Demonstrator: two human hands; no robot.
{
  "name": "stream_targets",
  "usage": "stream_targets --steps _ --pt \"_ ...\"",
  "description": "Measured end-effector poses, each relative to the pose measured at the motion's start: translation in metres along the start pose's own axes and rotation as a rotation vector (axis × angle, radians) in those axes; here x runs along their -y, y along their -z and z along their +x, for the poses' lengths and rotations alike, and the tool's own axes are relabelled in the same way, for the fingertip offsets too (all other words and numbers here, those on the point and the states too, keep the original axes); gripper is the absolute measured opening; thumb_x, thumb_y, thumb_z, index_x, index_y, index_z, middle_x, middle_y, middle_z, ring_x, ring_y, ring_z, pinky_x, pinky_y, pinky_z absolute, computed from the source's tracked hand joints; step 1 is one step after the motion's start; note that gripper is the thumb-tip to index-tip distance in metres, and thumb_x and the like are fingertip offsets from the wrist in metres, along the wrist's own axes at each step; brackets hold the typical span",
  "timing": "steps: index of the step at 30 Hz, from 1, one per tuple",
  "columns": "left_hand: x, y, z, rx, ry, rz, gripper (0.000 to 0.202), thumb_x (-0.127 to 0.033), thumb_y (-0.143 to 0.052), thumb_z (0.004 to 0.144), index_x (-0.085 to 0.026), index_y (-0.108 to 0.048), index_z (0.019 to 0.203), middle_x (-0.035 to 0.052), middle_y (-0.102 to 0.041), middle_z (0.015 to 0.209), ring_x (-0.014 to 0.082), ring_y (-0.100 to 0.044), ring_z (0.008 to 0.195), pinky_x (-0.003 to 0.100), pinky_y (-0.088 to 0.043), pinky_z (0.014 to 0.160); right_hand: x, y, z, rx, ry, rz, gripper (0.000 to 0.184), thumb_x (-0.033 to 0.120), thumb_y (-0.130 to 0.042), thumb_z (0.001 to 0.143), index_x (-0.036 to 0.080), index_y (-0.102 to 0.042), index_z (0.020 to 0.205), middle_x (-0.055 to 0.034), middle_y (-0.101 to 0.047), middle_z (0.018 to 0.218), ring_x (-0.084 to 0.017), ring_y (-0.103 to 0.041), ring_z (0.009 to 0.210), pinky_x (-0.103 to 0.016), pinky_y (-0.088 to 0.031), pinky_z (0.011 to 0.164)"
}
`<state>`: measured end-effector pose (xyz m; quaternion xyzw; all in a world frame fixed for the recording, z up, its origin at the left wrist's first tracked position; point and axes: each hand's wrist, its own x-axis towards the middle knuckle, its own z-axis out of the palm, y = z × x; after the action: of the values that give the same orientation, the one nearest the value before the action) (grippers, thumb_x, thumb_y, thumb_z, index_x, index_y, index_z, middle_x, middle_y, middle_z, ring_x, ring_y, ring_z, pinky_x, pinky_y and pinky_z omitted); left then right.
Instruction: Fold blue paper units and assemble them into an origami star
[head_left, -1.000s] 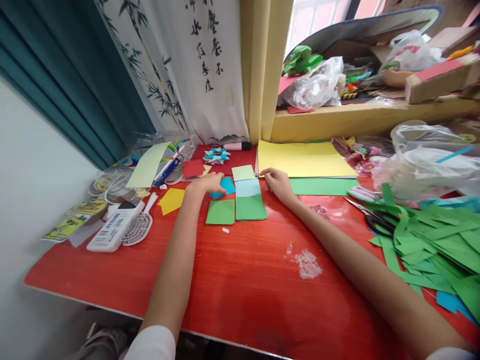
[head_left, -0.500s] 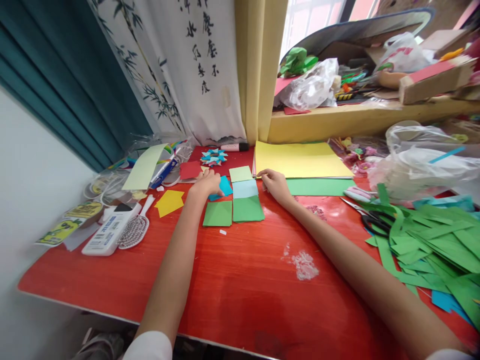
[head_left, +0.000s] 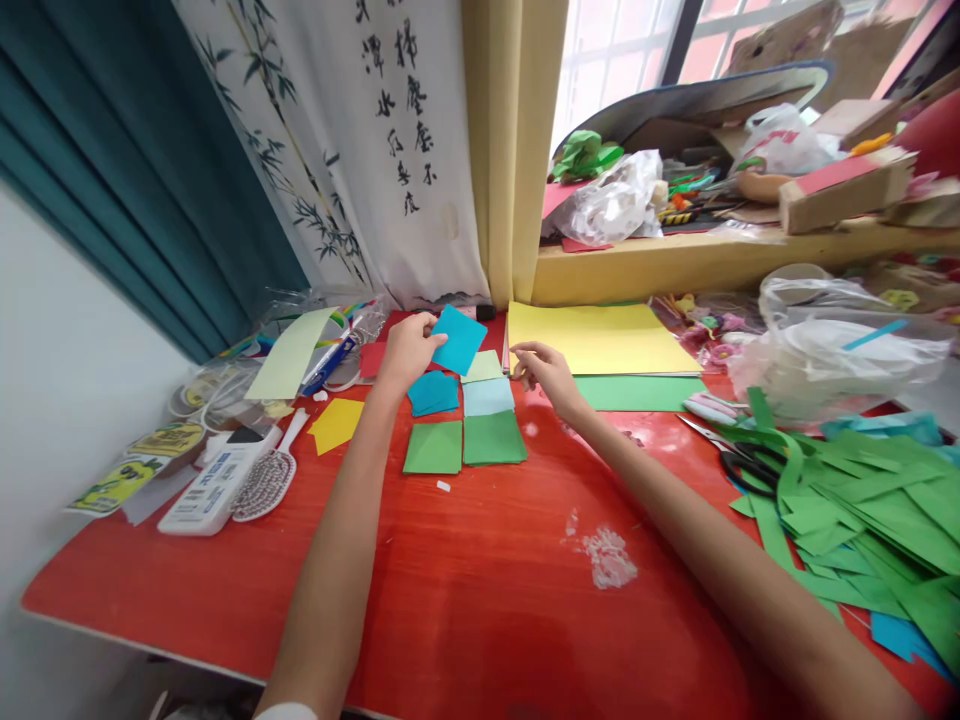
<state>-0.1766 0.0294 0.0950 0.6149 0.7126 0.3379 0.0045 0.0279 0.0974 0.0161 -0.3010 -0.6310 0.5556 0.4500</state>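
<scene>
My left hand [head_left: 403,352] pinches a blue paper square [head_left: 459,339] and holds it lifted above the red table [head_left: 480,590]. Under it lies a small stack of blue squares [head_left: 433,393]. Beside that lie a pale green square [head_left: 482,366], a light blue square [head_left: 488,397] and two green squares [head_left: 493,438] [head_left: 434,447]. My right hand [head_left: 546,373] hovers just right of these squares, at the left edge of a yellow sheet [head_left: 600,338]; its fingers are curled with thumb and forefinger close together, and nothing visible is in them.
Green paper strips [head_left: 862,500] and black scissors [head_left: 742,462] cover the right side. A clear plastic bag [head_left: 832,345] sits behind them. At left lie a white box [head_left: 206,482], a hairbrush [head_left: 266,475], a yellow paper piece [head_left: 336,423] and pens [head_left: 330,362]. A cluttered sill [head_left: 712,255] runs along the back.
My left hand has lifted one blue square off the table, away from the stack. My right hand stayed by the yellow sheet's edge. The camera tilted up slightly.
</scene>
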Motion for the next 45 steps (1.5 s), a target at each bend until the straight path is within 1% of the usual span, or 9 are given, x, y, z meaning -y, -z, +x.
stream_targets --steps 2,4,6,9,14,21,29,41,45 --pt "-0.004 -0.005 0.002 -0.018 -0.003 -0.267 0.019 -0.027 -0.060 0.072 -0.015 -0.061 0.086 0.0015 -0.060 0.075 0.0143 -0.054 0.072 0.026 -0.043 0.068 0.021 -0.004 0.000 0.104 -0.038 0.116 0.029 0.040 -0.053 0.080 0.019 -0.056 0.100 -0.0016 -0.063 0.076 -0.008 -0.055 0.052 -0.019 -0.041 0.044" --pt "-0.009 -0.008 0.001 -0.013 0.004 -0.474 0.022 -0.030 -0.061 0.070 -0.014 -0.060 0.085 -0.0003 -0.056 0.070 0.0116 -0.051 0.066 0.024 -0.041 0.063 0.041 -0.008 -0.003 0.166 -0.072 0.140 0.032 0.045 -0.056 0.079 0.019 -0.057 0.096 -0.0040 -0.063 0.085 -0.009 -0.059 0.057 -0.019 -0.045 0.046" --pt "-0.015 -0.007 0.000 0.001 0.019 -0.596 0.024 -0.029 -0.062 0.068 -0.014 -0.060 0.086 -0.0013 -0.053 0.067 0.0100 -0.048 0.063 0.023 -0.039 0.060 0.057 -0.011 -0.006 0.186 -0.098 0.122 0.025 0.041 -0.058 0.079 0.018 -0.057 0.087 -0.0030 -0.061 0.079 -0.010 -0.061 0.058 -0.020 -0.047 0.047" --pt "-0.023 -0.002 -0.003 0.015 0.008 -0.657 0.025 -0.029 -0.062 0.069 -0.015 -0.058 0.090 -0.0014 -0.053 0.068 0.0095 -0.048 0.062 0.022 -0.039 0.059 0.070 -0.011 -0.008 0.202 -0.090 0.094 0.016 0.031 -0.058 0.080 0.017 -0.052 0.073 -0.0002 -0.057 0.063 -0.011 -0.061 0.056 -0.020 -0.048 0.049" --pt "-0.030 0.005 -0.006 0.008 -0.032 -0.641 0.024 -0.030 -0.062 0.072 -0.017 -0.056 0.091 -0.0006 -0.057 0.071 0.0106 -0.052 0.066 0.023 -0.042 0.062 0.071 -0.006 -0.004 0.162 -0.030 0.086 0.016 0.030 -0.058 0.079 0.016 -0.054 0.073 0.0001 -0.057 0.055 -0.010 -0.060 0.050 -0.021 -0.049 0.049" --pt "-0.042 0.009 -0.011 -0.023 -0.072 -0.557 0.021 -0.031 -0.058 0.076 -0.018 -0.055 0.092 0.0034 -0.062 0.091 0.0150 -0.059 0.086 0.026 -0.049 0.074 0.070 -0.003 -0.001 0.048 0.086 -0.004 0.033 0.045 -0.064 0.073 0.018 -0.049 0.062 0.0017 -0.054 0.047 -0.009 -0.054 0.042 -0.021 -0.046 0.044" --pt "-0.052 0.019 -0.018 -0.063 -0.167 -0.385 0.034 -0.029 -0.052 0.082 -0.024 -0.053 0.116 0.0031 -0.060 0.097 0.0140 -0.058 0.082 0.027 -0.047 0.076 0.074 -0.003 -0.004 0.061 0.108 -0.078 0.034 0.045 -0.063 0.074 0.017 -0.048 0.061 0.0029 -0.051 0.048 -0.008 -0.052 0.043 -0.020 -0.043 0.044" --pt "-0.056 0.026 -0.023 -0.047 -0.208 -0.268 0.026 -0.026 -0.048 0.084 -0.022 -0.059 0.106 0.0018 -0.064 0.092 0.0143 -0.056 0.077 0.025 -0.044 0.070 0.085 -0.008 -0.016 0.006 0.131 -0.260 0.038 0.047 -0.061 0.075 0.017 -0.043 0.059 0.0036 -0.044 0.052 -0.006 -0.044 0.047 -0.019 -0.037 0.043" --pt "-0.050 0.026 -0.020 -0.041 -0.216 -0.281 0.023 -0.025 -0.049 0.083 -0.021 -0.062 0.101 0.0016 -0.065 0.091 0.0141 -0.056 0.077 0.025 -0.043 0.068 0.084 -0.009 -0.014 -0.004 0.123 -0.217 0.039 0.048 -0.063 0.074 0.018 -0.041 0.061 0.0048 -0.042 0.052 -0.006 -0.045 0.046 -0.019 -0.039 0.043"
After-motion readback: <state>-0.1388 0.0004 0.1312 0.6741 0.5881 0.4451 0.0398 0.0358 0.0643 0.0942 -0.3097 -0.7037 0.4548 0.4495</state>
